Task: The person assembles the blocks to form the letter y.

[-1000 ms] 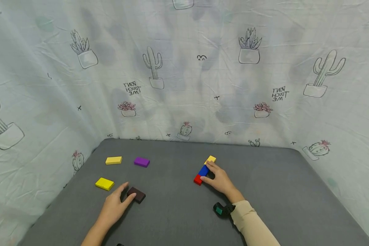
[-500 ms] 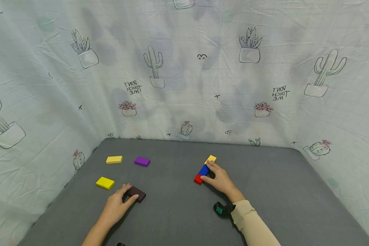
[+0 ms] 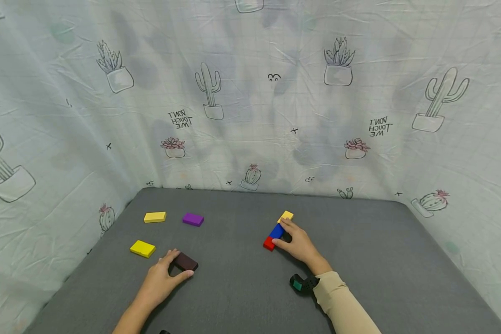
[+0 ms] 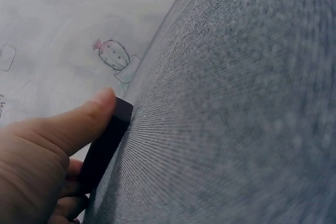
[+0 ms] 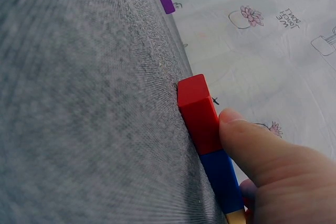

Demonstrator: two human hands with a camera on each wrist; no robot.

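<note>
A dark brown block (image 3: 186, 261) lies on the grey tabletop at the centre left. My left hand (image 3: 157, 279) holds it between thumb and fingers, the thumb at its near edge; the left wrist view shows the thumb tip against the dark block (image 4: 107, 142). Right of centre, a red block (image 3: 268, 244), a blue block (image 3: 277, 231) and a yellow block (image 3: 287, 215) form a slanted row, touching end to end. My right hand (image 3: 299, 246) grips this row, thumb at the red block (image 5: 201, 121) and index finger by the yellow one. Its other fingers are mostly hidden.
At the far left lie a pale yellow block (image 3: 155, 217) and a purple block (image 3: 193, 219). A bright yellow block (image 3: 143, 248) lies just beyond my left hand. A cactus-print cloth (image 3: 250, 102) hangs around the table's back and sides.
My left thumb has slid from the dark block's top to its near edge, and the index finger has closed in on the far side. My right hand and its row of blocks stay still.
</note>
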